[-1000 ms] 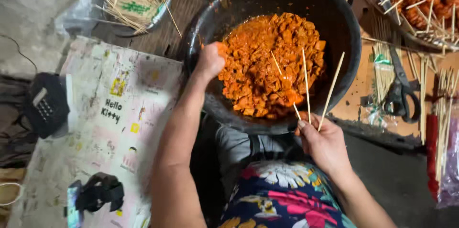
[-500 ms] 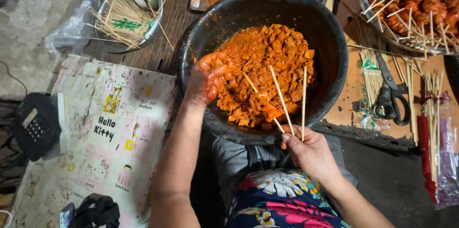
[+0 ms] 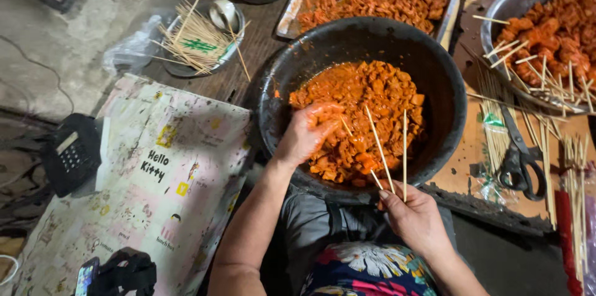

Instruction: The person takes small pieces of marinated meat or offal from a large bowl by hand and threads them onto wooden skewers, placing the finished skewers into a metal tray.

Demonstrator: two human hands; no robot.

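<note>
Head view, left to right: left hand (image 3: 308,131), a second ago up at the dark bowl's (image 3: 447,116) rim, now sunk into the orange marinated meat (image 3: 366,109), fingers curled on a piece. Right hand (image 3: 415,214) at near rim, pinching several bamboo skewers (image 3: 390,150), tips now over meat. Threading looks imminent.

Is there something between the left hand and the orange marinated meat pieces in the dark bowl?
Nothing visible. The left hand rests directly on the marinated meat pieces inside the dark bowl. The bamboo skewers in the right hand rise beside it, towards the near rim, not between hand and meat.
</note>
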